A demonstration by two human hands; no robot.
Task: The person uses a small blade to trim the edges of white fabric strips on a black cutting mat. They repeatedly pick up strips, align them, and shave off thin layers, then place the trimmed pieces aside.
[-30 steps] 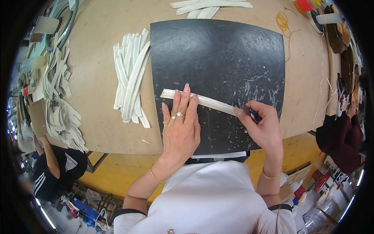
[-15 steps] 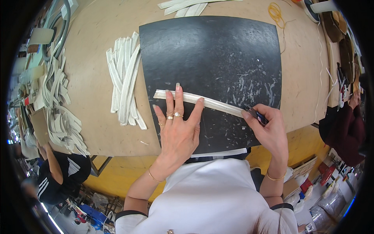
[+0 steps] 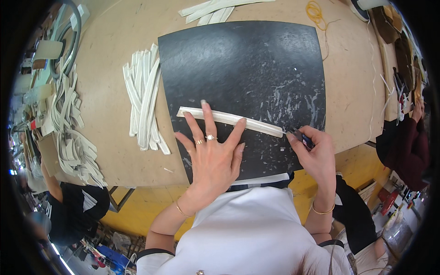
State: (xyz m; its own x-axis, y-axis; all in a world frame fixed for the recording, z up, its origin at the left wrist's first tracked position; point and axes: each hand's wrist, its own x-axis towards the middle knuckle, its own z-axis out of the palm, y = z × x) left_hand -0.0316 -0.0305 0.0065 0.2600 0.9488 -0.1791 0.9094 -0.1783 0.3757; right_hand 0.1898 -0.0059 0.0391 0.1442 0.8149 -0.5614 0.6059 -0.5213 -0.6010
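Note:
A narrow white strip (image 3: 261,124) with a raised ridge along it lies slantwise across a black mat (image 3: 243,59). My left hand (image 3: 213,153) is spread over the strip, its fingertips pressing the left and middle parts. My right hand (image 3: 316,153) grips a small dark hand tool (image 3: 301,137) with a pointed tip, probably thread snips. Its tip is right at the strip's right end. My fingers hide most of the tool, so its exact kind is unclear.
Left of the mat lies a pile of white strips (image 3: 143,101); more strips (image 3: 215,10) lie beyond it. Bundled pale strips (image 3: 73,146) sit farther left. Yellow cord (image 3: 315,13) lies at the far right. Co-workers are at both sides, one arm (image 3: 417,114) at the right.
My right thumb has come away from the strip's end, and the tool's tip now shows there. My left fingers have spread wider. A person in dark clothing has appeared behind me at the lower right.

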